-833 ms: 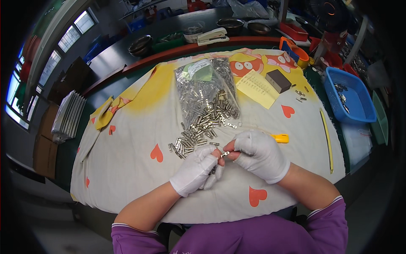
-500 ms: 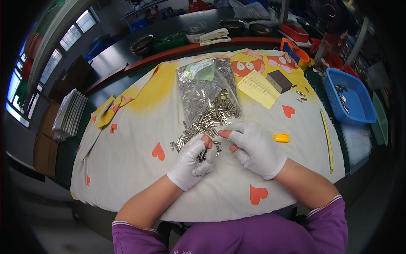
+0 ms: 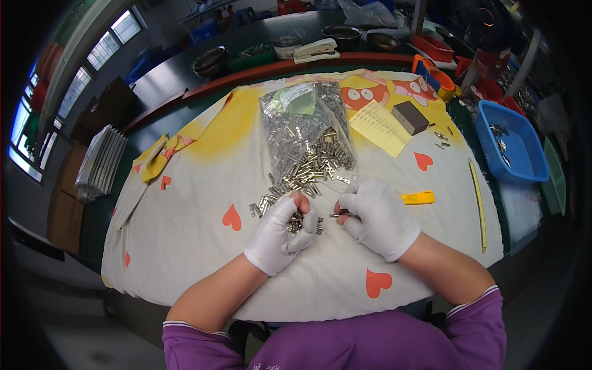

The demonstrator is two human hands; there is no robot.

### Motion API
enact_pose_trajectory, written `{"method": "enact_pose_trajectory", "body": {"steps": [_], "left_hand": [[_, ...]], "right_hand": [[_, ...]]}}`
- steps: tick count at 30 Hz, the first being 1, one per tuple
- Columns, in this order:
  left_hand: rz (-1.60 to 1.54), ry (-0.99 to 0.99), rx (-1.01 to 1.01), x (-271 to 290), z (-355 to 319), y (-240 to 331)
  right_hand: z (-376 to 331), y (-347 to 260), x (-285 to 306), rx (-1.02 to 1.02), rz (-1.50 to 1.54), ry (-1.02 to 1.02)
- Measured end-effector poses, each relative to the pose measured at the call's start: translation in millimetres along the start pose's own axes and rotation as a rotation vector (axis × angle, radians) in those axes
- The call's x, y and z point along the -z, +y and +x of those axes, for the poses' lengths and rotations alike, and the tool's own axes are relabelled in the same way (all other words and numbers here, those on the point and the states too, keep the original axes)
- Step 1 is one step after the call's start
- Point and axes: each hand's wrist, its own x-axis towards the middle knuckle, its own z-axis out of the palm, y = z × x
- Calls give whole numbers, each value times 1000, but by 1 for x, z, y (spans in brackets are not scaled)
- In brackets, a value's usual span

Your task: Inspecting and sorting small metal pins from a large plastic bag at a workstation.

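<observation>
Both my hands wear white gloves with bare fingertips. My left hand (image 3: 279, 235) is curled, with its thumb and forefinger close together. Small silvery metal fittings (image 3: 298, 221) show within its curl; some may lie on the cloth behind. My right hand (image 3: 381, 221) pinches a slim metal fitting (image 3: 337, 216) between thumb and fingers, a short way right of the left hand. Beyond both hands, a heap of loose fittings (image 3: 302, 180) spills from the mouth of a clear plastic bag (image 3: 280, 139) filled with more of them.
A patterned cloth (image 3: 191, 216) covers the table. To the right lie a yellow cutter-like tool (image 3: 418, 198), a yellow note (image 3: 379, 131), a dark block (image 3: 410, 118), several loose fittings (image 3: 441, 139), a yellow strip (image 3: 478, 206) and a blue basket (image 3: 515, 166). Metal bowls (image 3: 341, 38) stand behind.
My right hand has moved slightly away from the heap and now shows a metal fitting in its pinch. My left hand stays near the same spot, still curled. The yellow tool is more exposed.
</observation>
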Motion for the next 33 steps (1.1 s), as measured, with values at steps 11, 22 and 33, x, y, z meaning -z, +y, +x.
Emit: {"method": "enact_pose_trajectory", "body": {"steps": [11, 22, 33], "left_hand": [[424, 151, 78, -15, -1, -4], [520, 135, 138, -17, -2, -2], [510, 143, 109, -16, -2, -4]], "right_hand": [[0, -8, 5, 56, 148, 40], [-4, -5, 3, 43, 293, 131], [-4, -4, 3, 55, 308, 140]]}}
